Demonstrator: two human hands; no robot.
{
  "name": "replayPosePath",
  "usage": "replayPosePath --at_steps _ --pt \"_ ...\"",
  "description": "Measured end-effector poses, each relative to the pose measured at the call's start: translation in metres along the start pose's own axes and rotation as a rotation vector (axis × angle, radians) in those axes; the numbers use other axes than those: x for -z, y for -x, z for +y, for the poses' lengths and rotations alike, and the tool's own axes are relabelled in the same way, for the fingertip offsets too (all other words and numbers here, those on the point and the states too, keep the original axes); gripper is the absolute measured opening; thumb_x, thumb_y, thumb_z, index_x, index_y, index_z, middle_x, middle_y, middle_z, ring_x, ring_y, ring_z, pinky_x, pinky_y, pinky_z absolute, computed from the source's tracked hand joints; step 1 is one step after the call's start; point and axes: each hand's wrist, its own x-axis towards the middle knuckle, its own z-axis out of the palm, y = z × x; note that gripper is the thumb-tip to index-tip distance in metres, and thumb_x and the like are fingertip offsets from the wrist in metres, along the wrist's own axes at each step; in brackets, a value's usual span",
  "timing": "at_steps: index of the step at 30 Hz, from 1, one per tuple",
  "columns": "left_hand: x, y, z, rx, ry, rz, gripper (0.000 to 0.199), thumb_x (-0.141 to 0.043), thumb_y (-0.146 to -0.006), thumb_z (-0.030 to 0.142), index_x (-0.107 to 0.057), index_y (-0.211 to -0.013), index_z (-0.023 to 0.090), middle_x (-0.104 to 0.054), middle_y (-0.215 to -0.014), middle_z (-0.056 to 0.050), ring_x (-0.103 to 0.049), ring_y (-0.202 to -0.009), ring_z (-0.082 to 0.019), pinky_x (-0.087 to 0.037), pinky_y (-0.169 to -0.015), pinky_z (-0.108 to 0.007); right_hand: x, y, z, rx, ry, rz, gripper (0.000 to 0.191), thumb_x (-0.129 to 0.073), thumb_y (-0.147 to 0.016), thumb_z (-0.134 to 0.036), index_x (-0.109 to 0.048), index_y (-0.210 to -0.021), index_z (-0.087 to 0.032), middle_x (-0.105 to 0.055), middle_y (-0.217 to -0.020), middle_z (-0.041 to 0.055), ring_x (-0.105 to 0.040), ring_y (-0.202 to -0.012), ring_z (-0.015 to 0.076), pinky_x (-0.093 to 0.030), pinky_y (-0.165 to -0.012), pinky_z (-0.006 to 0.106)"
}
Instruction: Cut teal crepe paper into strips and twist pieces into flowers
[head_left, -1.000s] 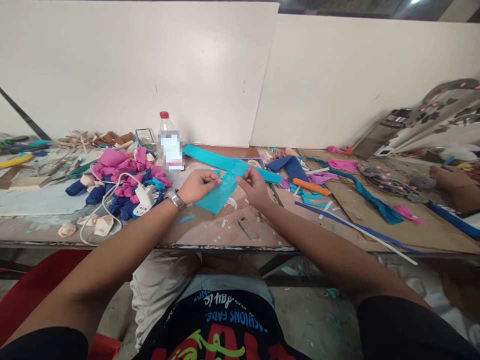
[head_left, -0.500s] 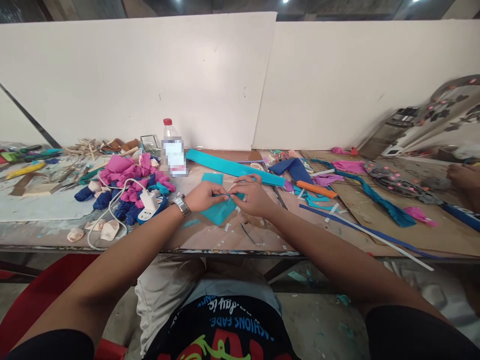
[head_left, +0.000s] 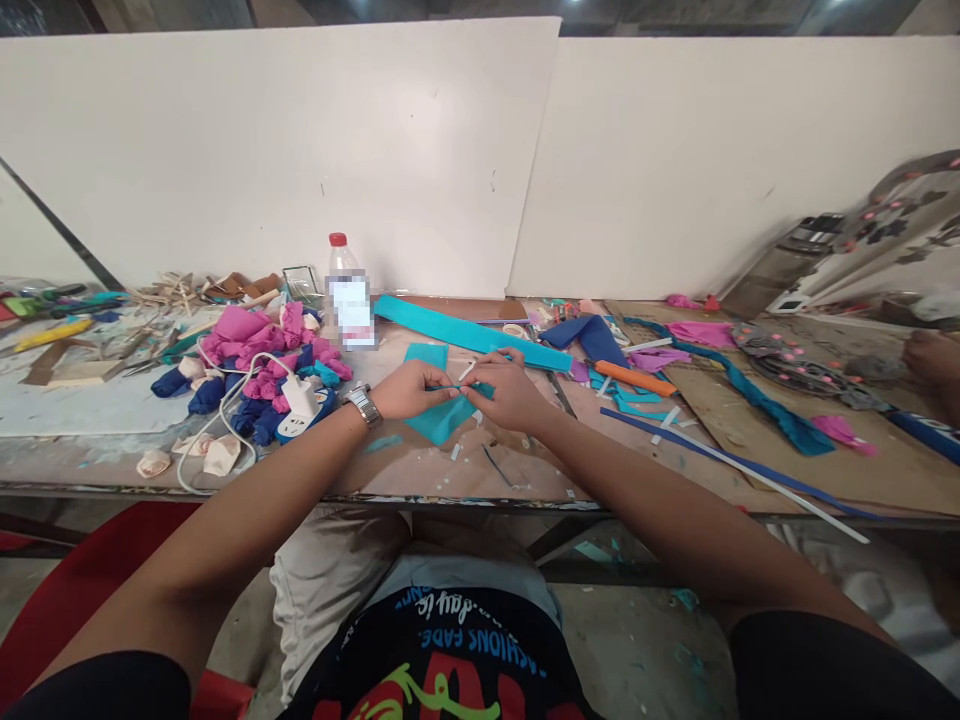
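Left hand (head_left: 409, 391) and right hand (head_left: 508, 392) pinch turquoise sheet (head_left: 438, 428), grip narrow, pinched part obscured, co-worker's hand (head_left: 934, 356) cropped at right.

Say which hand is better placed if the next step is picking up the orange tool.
Probably the right hand: it is nearer the orange tool, which lies to its right. The left hand is farther away. Both pinch the turquoise paper, so the right would likely let go first.
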Motion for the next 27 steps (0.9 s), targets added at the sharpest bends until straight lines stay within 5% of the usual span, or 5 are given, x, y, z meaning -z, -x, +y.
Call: replayPosePath --at_steps 5,27 --pt "0.0024 0.0008 0.0030 -0.023 -0.058 -0.024 0.050 -0.056 -0.095 0.056 -0.053 -0.065 0.016 -0.034 -0.059 0.005 -0.030 -0.057 -0.009 -0.022 -0.055 -0.027 -0.0007 0.0003 0.0020 0.006 -0.014 -0.002 0.014 -0.064 -0.096 -0.031 -0.074 -0.091 -0.024 -0.080 -0.097 0.0042 -0.068 -0.107 0.0263 -0.021 -0.109 0.050" --pt "0.0017 -0.0026 -0.0063 0.056 0.050 -0.039 0.025 -0.057 -0.086 0.031 -0.074 -0.087 0.012 -0.060 -0.065 0.002 -0.043 -0.058 -0.011 -0.032 -0.056 -0.024 0.0020 0.0000 -0.0010 0.097 0.008 0.011 0.013 -0.065 -0.096 -0.027 -0.077 -0.095 -0.026 -0.082 -0.098 0.0029 -0.071 -0.100 0.0234 -0.019 -0.115 0.050"
